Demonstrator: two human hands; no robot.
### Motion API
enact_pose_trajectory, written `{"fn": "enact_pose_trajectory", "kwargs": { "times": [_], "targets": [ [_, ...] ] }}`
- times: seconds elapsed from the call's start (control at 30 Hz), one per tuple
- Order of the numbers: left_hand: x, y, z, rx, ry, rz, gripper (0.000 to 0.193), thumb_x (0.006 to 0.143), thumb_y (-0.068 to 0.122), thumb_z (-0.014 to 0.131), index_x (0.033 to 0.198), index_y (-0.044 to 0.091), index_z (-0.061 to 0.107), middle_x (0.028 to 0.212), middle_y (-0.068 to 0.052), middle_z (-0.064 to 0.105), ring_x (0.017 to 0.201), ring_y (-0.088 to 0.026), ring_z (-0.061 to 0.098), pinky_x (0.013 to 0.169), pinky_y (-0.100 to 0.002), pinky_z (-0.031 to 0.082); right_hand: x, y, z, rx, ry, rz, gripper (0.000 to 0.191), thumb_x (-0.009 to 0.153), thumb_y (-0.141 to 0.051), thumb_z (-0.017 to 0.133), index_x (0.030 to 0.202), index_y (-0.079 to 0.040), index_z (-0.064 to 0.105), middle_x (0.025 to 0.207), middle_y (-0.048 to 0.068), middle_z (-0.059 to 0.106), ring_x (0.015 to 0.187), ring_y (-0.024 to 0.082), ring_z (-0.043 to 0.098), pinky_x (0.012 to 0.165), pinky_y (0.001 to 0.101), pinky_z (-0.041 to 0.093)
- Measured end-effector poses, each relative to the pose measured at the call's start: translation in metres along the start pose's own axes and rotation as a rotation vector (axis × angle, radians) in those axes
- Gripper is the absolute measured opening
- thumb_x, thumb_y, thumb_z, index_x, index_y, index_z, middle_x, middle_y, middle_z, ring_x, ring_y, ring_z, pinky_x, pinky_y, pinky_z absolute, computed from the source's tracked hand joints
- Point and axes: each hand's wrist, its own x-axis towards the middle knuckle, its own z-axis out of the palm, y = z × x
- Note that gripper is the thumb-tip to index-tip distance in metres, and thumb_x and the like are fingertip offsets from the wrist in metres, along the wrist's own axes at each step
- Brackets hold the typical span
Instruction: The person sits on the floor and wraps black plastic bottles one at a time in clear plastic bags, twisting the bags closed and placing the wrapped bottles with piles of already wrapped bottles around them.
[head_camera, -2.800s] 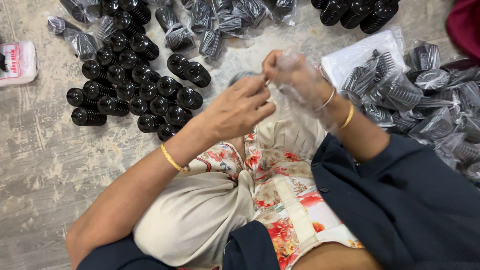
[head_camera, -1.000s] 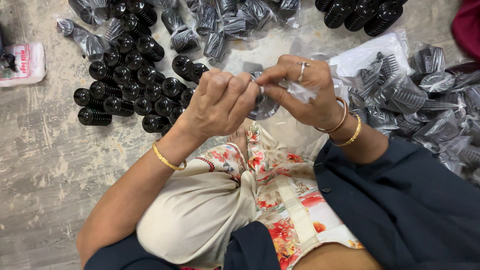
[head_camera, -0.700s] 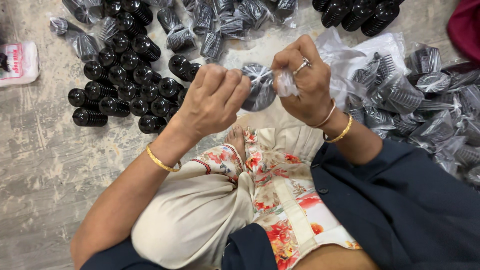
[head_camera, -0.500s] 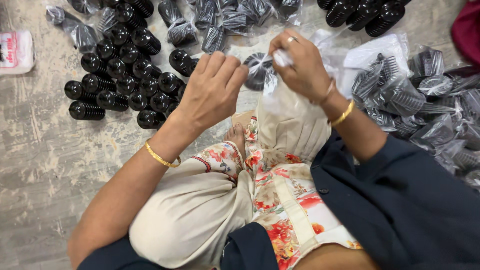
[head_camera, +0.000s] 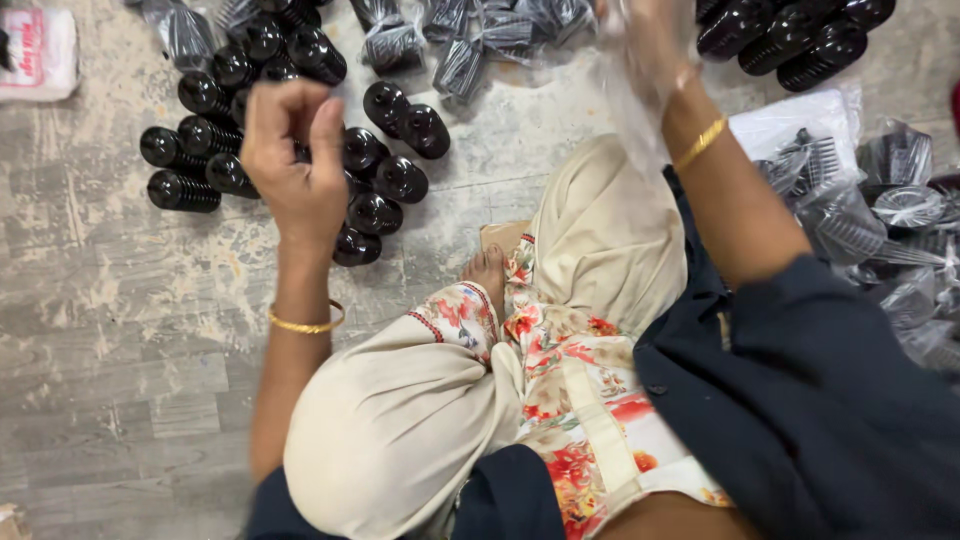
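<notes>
Hands are both working up near the far side of the floor (head_camera: 90, 300) right now. I'm watching the left hand (head_camera: 295, 165) hovering over the loose black ribbed caps (head_camera: 375, 180); its fingers are curling in with thumb and fingertips close together, and I can't tell if anything is pinched in there. A gold bangle (head_camera: 305, 322) is sitting on that wrist. The right hand (head_camera: 650, 40) is reaching to the far edge, partly cut off and blurry, with its fingers closing on a clear plastic bag (head_camera: 625, 95) that's hanging down toward the cream-coloured knee (head_camera: 610, 230). More caps already in plastic wrap (head_camera: 480, 35) are lying far centre, and another bunch of wrapped ones (head_camera: 870, 220) is piling up on the right, beside the right arm. A few unwrapped caps (head_camera: 790, 35) are sitting far right. A white packet (head_camera: 35, 50) is lying at the far left corner.
</notes>
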Motion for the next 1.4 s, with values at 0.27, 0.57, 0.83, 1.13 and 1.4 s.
{"fn": "enact_pose_trajectory", "kwargs": {
  "times": [0.27, 0.57, 0.83, 1.13, 1.4],
  "targets": [
    [-0.125, -0.125, 0.082, 0.370, -0.249, -0.159, 0.049, 0.088, 0.013, 0.079, 0.130, -0.003, 0.058, 0.127, -0.025, 0.052, 0.118, -0.044, 0.050, 0.100, -0.050, 0.045, -0.112, 0.001, 0.043, -0.105, -0.305, -0.094, 0.009, 0.098, -0.003, 0.069, 0.106, -0.001, 0.073, 0.106, 0.001, 0.067, 0.096, 0.008, 0.062, 0.082, 0.0226, 0.051],
    [-0.119, -0.152, 0.112, 0.530, -0.464, -0.054, 0.051, 0.080, 0.002, 0.078, 0.129, 0.002, 0.061, 0.138, -0.023, 0.053, 0.119, -0.042, 0.051, 0.103, -0.046, 0.046, -0.134, -0.027, 0.100, 0.089, -0.239, 0.076, 0.011, 0.093, -0.004, 0.071, 0.101, -0.004, 0.063, 0.091, 0.001, 0.066, 0.078, 0.008, 0.062, 0.065, 0.0256, 0.054],
    [-0.124, -0.097, 0.123, 0.178, -0.349, 0.051, 0.050, 0.084, 0.015, 0.086, 0.126, 0.003, 0.062, 0.128, -0.016, 0.058, 0.113, -0.038, 0.058, 0.099, -0.044, 0.048, -0.143, -0.011, 0.110, 0.061, -0.153, -0.039, 0.010, 0.099, -0.004, 0.071, 0.102, -0.002, 0.061, 0.090, 0.000, 0.064, 0.078, 0.005, 0.056, 0.065, 0.0216, 0.048],
    [-0.078, -0.020, 0.121, -0.409, -0.117, 0.087, 0.028, 0.097, 0.013, 0.080, 0.119, 0.006, 0.064, 0.118, -0.009, 0.054, 0.101, -0.020, 0.057, 0.086, -0.030, 0.053, -0.144, 0.019, 0.148, -0.042, -0.119, -0.130, 0.022, 0.106, -0.024, 0.060, 0.094, -0.005, 0.060, 0.079, -0.006, 0.056, 0.067, 0.001, 0.045, 0.055, 0.0205, 0.036],
    [-0.092, -0.022, 0.120, -0.685, -0.057, -0.073, 0.007, 0.105, 0.005, 0.065, 0.107, 0.004, 0.059, 0.120, -0.005, 0.049, 0.103, -0.013, 0.049, 0.093, -0.026, 0.044, -0.152, 0.007, 0.164, 0.074, -0.177, 0.058, 0.036, 0.110, -0.041, 0.054, 0.089, -0.012, 0.053, 0.074, -0.009, 0.046, 0.068, 0.002, 0.039, 0.056, 0.0231, 0.033]
  ]
}}
